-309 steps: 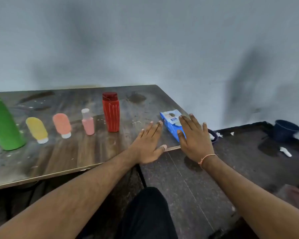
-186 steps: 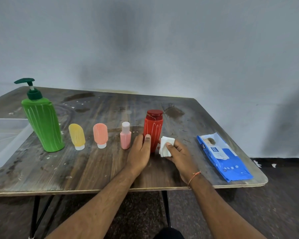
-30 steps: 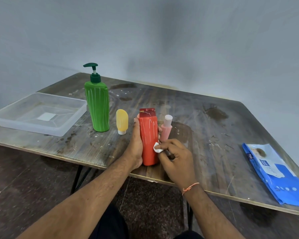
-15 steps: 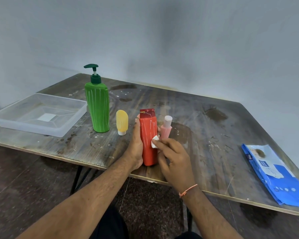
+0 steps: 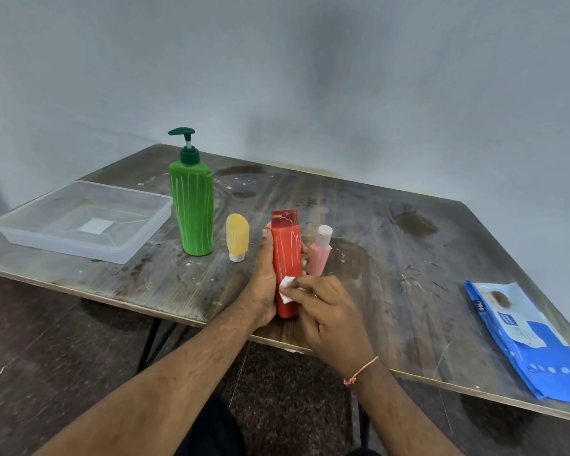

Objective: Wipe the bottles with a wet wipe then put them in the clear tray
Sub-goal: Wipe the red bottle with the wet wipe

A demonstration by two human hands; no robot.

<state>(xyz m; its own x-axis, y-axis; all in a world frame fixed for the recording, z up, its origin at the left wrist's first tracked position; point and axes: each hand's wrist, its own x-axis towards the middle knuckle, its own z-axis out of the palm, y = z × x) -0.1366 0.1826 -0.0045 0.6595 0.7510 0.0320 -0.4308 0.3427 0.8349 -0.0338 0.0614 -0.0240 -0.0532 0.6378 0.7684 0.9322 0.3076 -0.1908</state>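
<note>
My left hand (image 5: 264, 284) is wrapped around the red bottle (image 5: 287, 263), thumb up its left side and fingers curled behind, so it stays upright on the counter (image 5: 408, 291) near the front edge and does not skid while I rub it. My right hand (image 5: 329, 319) has its fingertips pressed together on the folded wet wipe (image 5: 287, 288), pinching it flat against the lower front of the bottle, where I judge the cleaning is still going on. The small pink bottle (image 5: 320, 255) stands just behind my fingers, the yellow bottle (image 5: 237, 237) and the green pump bottle (image 5: 191, 205) to the left, all still waiting their turn. The clear tray (image 5: 79, 240) sits at the far left with nothing in it, close enough to reach once this one is done. The blue wipes pack (image 5: 527, 340) lies well apart at the right corner

Compared with half a second ago the wipe has come lower: it was about halfway up the bottle and is now near the bottom third, so I am stroking downward. My left grip has not changed, and nothing else on the counter has moved
</note>
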